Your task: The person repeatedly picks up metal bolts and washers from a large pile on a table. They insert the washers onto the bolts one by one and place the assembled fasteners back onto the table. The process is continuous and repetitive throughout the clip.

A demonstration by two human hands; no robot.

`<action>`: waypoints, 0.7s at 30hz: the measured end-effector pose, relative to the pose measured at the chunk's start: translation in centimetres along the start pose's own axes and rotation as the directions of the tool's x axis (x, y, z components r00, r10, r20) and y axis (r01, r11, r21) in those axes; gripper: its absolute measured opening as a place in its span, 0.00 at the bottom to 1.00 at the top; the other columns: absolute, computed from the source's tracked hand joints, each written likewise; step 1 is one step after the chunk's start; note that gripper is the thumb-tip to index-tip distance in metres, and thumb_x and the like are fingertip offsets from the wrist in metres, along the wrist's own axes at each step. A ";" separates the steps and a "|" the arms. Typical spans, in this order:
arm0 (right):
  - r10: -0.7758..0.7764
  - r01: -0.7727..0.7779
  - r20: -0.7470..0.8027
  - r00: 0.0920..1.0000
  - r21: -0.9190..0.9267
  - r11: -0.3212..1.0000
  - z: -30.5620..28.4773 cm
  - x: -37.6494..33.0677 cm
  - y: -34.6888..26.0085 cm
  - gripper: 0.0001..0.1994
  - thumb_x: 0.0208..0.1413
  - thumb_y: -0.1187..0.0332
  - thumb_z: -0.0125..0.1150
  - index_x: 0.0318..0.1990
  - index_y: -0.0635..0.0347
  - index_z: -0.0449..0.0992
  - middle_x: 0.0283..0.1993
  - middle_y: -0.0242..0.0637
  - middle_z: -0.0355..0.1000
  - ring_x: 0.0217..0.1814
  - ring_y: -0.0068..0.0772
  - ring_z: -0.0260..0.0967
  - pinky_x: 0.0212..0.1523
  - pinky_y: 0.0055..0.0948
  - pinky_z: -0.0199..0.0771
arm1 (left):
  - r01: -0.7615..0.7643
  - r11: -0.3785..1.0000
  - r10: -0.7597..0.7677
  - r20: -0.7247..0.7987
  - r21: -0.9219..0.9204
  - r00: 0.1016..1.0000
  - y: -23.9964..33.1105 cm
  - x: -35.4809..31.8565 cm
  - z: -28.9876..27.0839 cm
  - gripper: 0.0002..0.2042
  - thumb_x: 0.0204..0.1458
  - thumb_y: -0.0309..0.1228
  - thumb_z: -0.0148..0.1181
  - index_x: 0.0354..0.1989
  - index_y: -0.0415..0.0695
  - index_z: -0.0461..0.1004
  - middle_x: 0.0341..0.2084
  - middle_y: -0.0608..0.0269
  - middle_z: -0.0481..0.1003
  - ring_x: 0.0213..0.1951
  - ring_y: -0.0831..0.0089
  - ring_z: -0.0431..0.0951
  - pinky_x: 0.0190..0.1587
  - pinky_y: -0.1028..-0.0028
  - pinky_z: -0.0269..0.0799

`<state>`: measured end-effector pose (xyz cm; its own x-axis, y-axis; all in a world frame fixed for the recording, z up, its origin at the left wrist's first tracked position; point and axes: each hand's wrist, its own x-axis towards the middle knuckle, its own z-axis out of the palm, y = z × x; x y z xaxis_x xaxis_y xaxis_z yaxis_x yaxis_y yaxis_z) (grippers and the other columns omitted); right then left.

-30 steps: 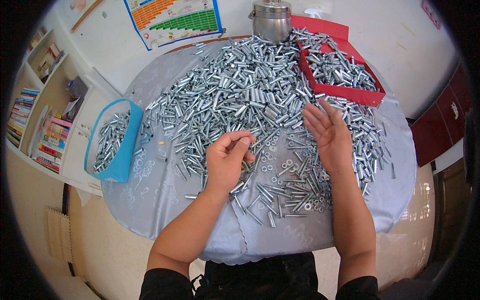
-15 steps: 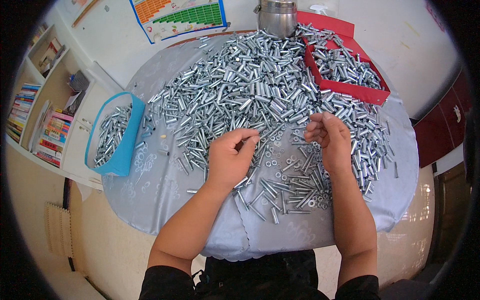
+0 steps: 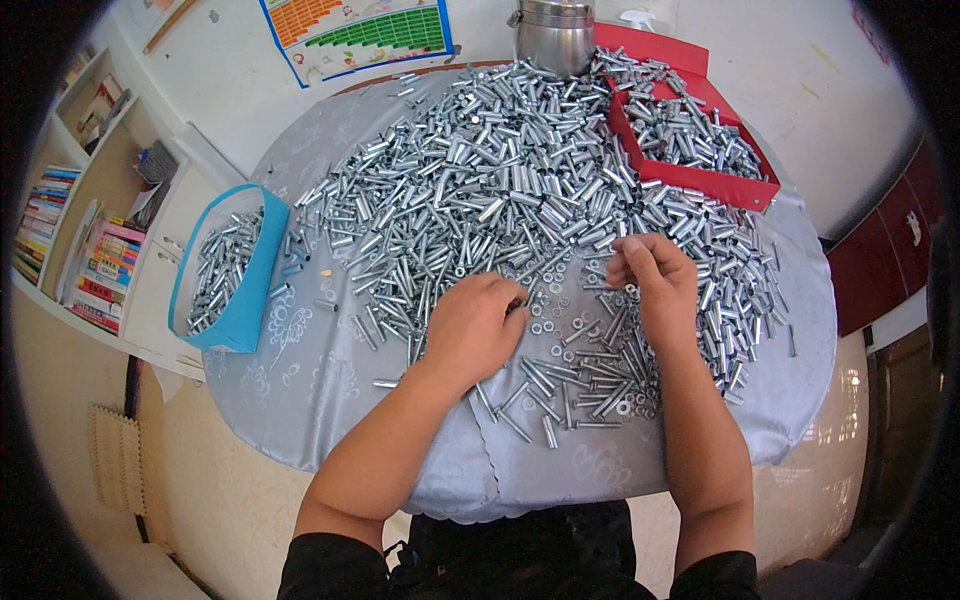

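A large heap of silvery metal sleeves and bolts (image 3: 480,165) spreads over the cloth-covered table. My left hand (image 3: 472,332) rests low at the near edge of the heap, fingers curled in; whatever they hold is hidden. To its right, my right hand (image 3: 660,290) is raised a little over the pieces, thumb and fingers brought together; anything in that pinch is too small to make out. Between the hands lie loose washers and nuts (image 3: 548,312). Just nearer to me is a small pile of long bolts (image 3: 600,385).
A blue fabric bin (image 3: 262,270) of metal sleeves stands at the table's left edge. At the far right sits a red box (image 3: 690,180) full of similar parts. A steel canister (image 3: 553,40) stands at the back, and a bookshelf (image 3: 120,200) is off to the left.
My left hand has shifted slightly right and lower, its fingers turning down toward the heap. My right hand's fingers have drawn closer together, with the thumb moving across them.
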<state>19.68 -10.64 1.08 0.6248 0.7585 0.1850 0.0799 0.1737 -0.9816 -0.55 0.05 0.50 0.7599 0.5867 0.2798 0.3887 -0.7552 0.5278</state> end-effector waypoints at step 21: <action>-0.440 0.520 0.326 0.837 -0.724 0.453 0.1 1.1 1.0 0.14 0.53 0.70 0.60 0.47 0.62 0.77 0.51 0.43 0.73 0.55 0.45 0.69 0.60 0.47 0.64 | 0.036 0.999 -0.033 0.055 -0.037 0.998 0.0 -0.2 0.6 0.08 0.48 0.30 0.61 0.36 0.43 0.77 0.29 0.58 0.74 0.34 0.58 0.76 0.36 0.64 0.72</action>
<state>20.35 -9.53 0.30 0.2346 0.7627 0.6027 0.9235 0.0187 -0.3832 -0.39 -0.26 -0.02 0.7741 0.5946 0.2174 0.3959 -0.7225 0.5668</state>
